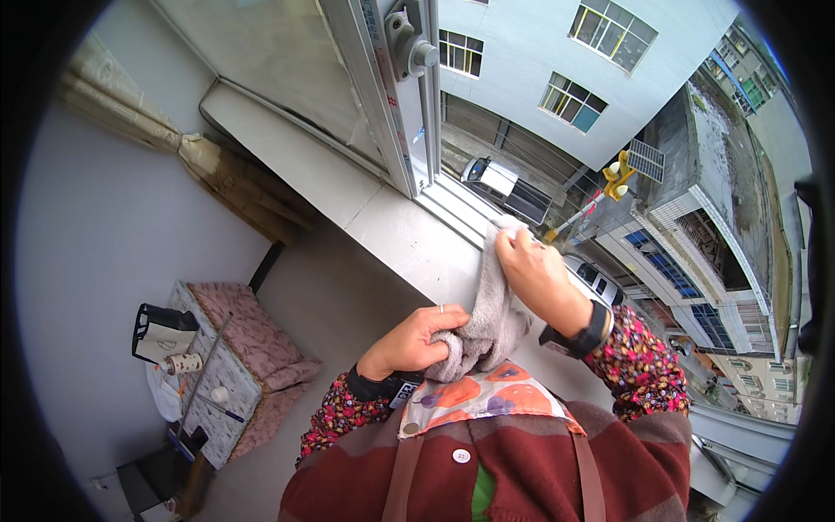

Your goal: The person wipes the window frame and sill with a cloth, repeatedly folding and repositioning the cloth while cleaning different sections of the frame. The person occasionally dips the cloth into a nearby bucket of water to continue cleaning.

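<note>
A greyish-pink cloth [490, 300] hangs between my two hands in front of my chest. My left hand [416, 342], with a ring on one finger, is closed on its bunched lower end. Further out, my right hand [541, 271] grips the upper end, with the cloth's tip against the sliding window track [461, 214]. The fingertips of the right hand are partly hidden behind the cloth. Below both hands lies the pale window sill [409, 248].
Left of the opening stands the window frame [396, 130] with a metal latch [411, 48]. Beyond the track is a drop to a street with a parked truck [513, 190]. A tied curtain [196, 157] and a cloth-covered table [235, 365] are at the left.
</note>
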Motion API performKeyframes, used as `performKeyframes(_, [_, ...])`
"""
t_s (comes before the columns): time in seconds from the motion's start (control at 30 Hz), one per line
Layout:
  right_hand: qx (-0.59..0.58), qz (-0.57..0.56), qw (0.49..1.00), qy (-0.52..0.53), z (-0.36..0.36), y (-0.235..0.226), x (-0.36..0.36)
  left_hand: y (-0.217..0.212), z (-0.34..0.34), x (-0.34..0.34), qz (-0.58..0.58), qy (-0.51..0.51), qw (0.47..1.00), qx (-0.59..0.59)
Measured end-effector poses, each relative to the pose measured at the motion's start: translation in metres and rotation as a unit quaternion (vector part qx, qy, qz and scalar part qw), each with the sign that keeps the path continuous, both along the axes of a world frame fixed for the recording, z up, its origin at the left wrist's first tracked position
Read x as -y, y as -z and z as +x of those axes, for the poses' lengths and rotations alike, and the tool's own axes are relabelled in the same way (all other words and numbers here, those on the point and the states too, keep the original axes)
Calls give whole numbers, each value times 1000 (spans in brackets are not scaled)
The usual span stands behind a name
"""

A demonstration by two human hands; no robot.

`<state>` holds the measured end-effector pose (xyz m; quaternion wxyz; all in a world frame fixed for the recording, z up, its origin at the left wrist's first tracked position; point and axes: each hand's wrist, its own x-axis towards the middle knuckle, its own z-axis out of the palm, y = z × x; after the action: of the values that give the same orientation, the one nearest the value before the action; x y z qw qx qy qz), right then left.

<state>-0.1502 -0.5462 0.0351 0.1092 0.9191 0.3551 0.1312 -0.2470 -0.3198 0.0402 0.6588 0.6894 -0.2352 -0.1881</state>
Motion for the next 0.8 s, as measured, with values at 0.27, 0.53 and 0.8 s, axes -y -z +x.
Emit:
performKeyframes(0.27, [-33, 202, 977, -55, 72, 27, -74, 7, 13, -3, -81, -153, 978, -117])
performKeyframes(0.53, [-158, 218, 963, 22, 40, -3, -25, -1, 8, 2, -16, -63, 998, 13])
performKeyframes(0.8, [-154, 221, 963, 5, 61, 14, -28, 8, 16, 5, -59, -66, 989, -116])
